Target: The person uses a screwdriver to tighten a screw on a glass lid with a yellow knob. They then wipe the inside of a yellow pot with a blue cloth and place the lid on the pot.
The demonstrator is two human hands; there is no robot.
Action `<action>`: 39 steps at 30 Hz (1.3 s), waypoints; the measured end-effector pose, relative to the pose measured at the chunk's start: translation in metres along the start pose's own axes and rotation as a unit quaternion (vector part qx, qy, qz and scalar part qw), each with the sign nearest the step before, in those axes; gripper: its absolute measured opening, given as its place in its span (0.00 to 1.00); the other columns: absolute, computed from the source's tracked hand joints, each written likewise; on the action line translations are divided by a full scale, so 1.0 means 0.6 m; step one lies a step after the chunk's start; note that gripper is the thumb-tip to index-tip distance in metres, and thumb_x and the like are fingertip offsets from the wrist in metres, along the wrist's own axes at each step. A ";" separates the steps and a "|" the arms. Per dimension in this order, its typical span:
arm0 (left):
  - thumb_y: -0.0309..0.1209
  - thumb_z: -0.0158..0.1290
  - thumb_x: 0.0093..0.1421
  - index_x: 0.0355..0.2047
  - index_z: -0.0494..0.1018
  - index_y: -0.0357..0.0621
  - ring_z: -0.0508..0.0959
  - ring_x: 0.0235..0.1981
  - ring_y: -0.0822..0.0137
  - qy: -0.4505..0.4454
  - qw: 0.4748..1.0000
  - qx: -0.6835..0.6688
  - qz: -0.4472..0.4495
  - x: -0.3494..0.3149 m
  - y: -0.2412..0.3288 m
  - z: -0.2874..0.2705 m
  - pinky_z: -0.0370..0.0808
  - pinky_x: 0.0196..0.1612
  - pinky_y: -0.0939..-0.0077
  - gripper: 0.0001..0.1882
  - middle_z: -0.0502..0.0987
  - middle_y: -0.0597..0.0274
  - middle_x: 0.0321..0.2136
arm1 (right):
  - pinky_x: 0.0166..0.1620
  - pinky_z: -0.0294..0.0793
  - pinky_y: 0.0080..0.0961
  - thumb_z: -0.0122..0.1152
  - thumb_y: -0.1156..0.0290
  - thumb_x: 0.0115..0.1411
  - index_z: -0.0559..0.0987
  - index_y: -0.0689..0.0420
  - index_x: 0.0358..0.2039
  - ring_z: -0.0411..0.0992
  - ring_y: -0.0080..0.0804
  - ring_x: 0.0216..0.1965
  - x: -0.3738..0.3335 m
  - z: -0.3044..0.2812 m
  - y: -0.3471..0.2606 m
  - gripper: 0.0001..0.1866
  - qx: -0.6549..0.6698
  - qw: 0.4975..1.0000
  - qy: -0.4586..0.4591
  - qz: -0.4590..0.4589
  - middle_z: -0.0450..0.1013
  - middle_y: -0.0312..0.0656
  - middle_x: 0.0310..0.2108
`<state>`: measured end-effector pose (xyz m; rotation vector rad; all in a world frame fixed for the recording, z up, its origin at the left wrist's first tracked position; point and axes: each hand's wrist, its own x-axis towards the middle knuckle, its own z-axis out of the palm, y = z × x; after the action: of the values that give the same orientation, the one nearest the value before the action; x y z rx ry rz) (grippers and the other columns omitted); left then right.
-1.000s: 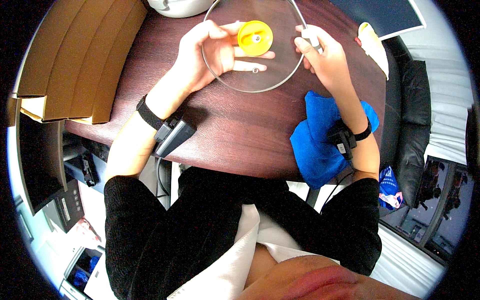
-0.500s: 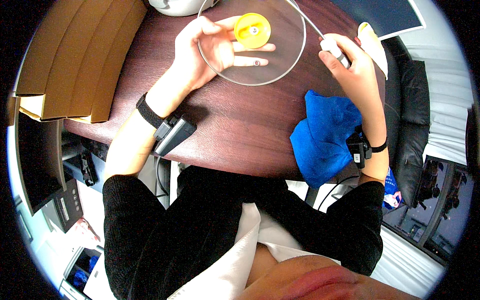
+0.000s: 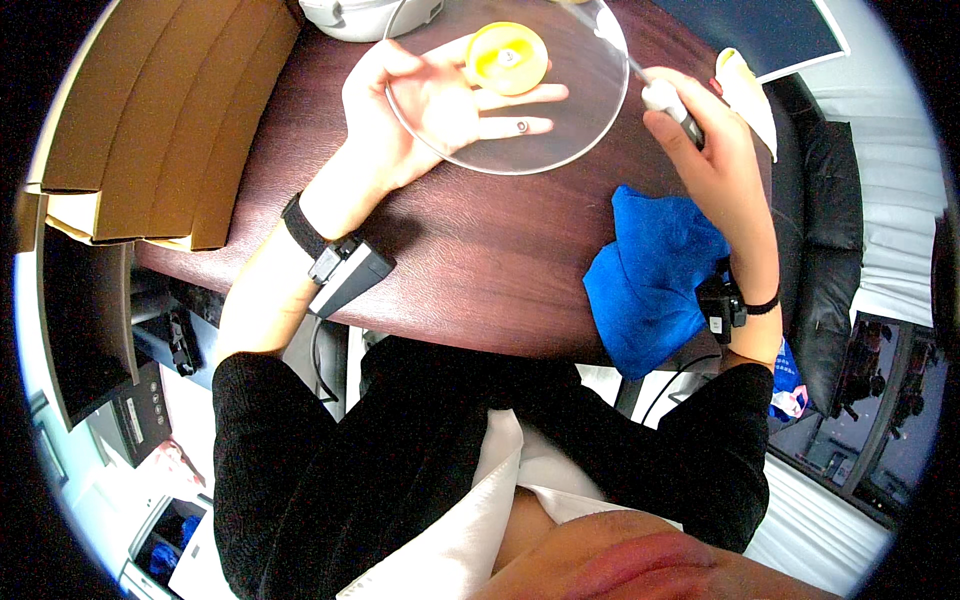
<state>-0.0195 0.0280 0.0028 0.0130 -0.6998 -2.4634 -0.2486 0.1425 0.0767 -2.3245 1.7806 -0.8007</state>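
Observation:
A clear round lid (image 3: 575, 130) with a pale rim lies over the fingers of my left hand (image 3: 430, 105), which holds it up above the table. At its middle sits a yellow round knob (image 3: 507, 58) with a metal screw in the centre. Through the clear disc my left fingers show, spread around and under the knob. My right hand (image 3: 705, 130) is closed around the white and grey handle of a screwdriver (image 3: 668, 100). Its shaft slants up and left to the lid's right rim. Whether it touches the lid, I cannot tell.
Beside my right forearm a blue cloth (image 3: 650, 280) hangs over the front edge of the dark red-brown table (image 3: 480, 270). A cardboard box (image 3: 180, 120) stands at left, a white appliance (image 3: 375, 18) behind. A cream cloth (image 3: 748, 95) lies at the right edge. Cables run from both wrist devices.
The lid has tilted slightly and now looks larger, reaching further right. My left fingers have shifted a little right with it. The screwdriver's shaft tilts differently; my right hand has barely moved.

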 end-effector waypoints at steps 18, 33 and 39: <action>0.47 0.45 0.51 0.61 0.51 0.28 0.59 0.59 0.31 0.020 1.000 0.018 0.011 0.002 -0.004 -0.010 0.55 0.62 0.41 0.44 0.58 0.34 0.59 | 0.37 0.73 0.38 0.58 0.69 0.56 0.75 0.59 0.40 0.74 0.51 0.35 0.000 -0.030 -0.036 0.12 -0.097 0.987 -0.120 0.032 0.75 0.51 0.32; 0.40 0.40 0.52 0.58 0.59 0.34 0.69 0.54 0.47 -0.022 0.986 0.125 0.112 -0.004 -0.023 -0.036 0.65 0.55 0.43 0.34 0.68 0.45 0.52 | 0.38 0.71 0.36 0.57 0.70 0.58 0.74 0.63 0.41 0.73 0.54 0.34 0.028 -0.048 -0.085 0.13 -0.185 0.960 -0.196 0.074 0.74 0.54 0.30; 0.39 0.42 0.51 0.59 0.58 0.35 0.68 0.55 0.48 -0.033 0.972 0.157 0.171 -0.002 -0.018 -0.033 0.65 0.56 0.44 0.35 0.66 0.47 0.54 | 0.34 0.71 0.44 0.57 0.68 0.57 0.74 0.59 0.33 0.73 0.55 0.32 0.021 -0.031 -0.065 0.08 -0.136 0.983 -0.120 0.034 0.73 0.53 0.26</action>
<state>-0.0212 0.0270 -0.0197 -0.0625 -1.0239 -2.0139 -0.2212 0.1472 0.1122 -2.3785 1.9489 -0.2653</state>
